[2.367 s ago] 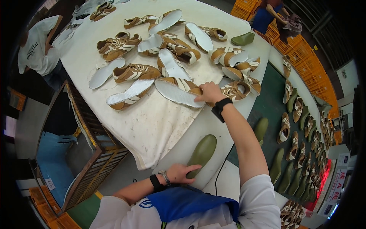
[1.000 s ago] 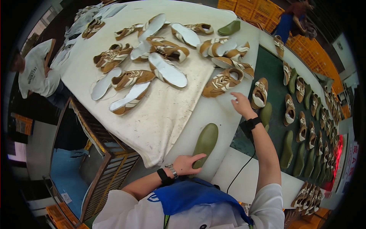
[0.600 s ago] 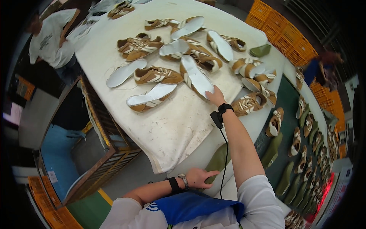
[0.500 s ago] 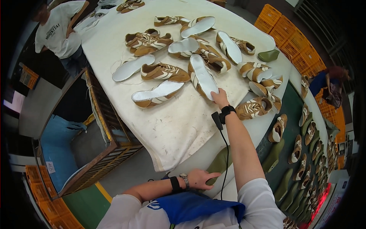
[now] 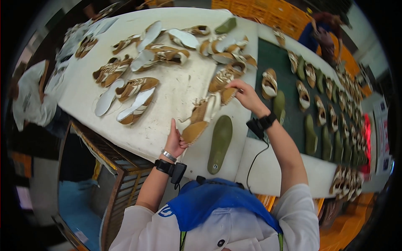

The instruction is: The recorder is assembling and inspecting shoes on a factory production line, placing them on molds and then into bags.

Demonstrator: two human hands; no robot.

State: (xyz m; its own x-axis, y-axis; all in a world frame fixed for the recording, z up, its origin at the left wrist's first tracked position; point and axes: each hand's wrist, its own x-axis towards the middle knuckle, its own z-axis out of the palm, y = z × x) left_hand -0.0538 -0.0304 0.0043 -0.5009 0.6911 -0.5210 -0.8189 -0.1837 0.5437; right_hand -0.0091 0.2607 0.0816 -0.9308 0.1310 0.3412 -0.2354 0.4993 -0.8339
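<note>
Between my two hands, above the near part of the white table, hangs a brown-and-cream shoe upper (image 5: 202, 112) with loose laces. My left hand (image 5: 175, 141) grips its brown toe end, thumb pointing up. My right hand (image 5: 248, 97) pinches the brown heel end. A green shoe last (image 5: 220, 144) lies just beyond the near edge, below the upper and touched by neither hand. Past my right hand's fingertips rests another brown laced shoe upper (image 5: 222, 78).
Several shoe uppers, some with white soles showing, lie over the white table (image 5: 167, 104). At right, a dark green belt (image 5: 268, 50) carries rows of uppers and green lasts. A rusty-framed cart (image 5: 119, 184) stands at left. Orange crates (image 5: 276, 17) and another person (image 5: 324, 33) are beyond.
The view has turned to the right. My right hand has drawn a shoe upper off the pile toward me. My left hand has left the green last and now holds the upper's toe.
</note>
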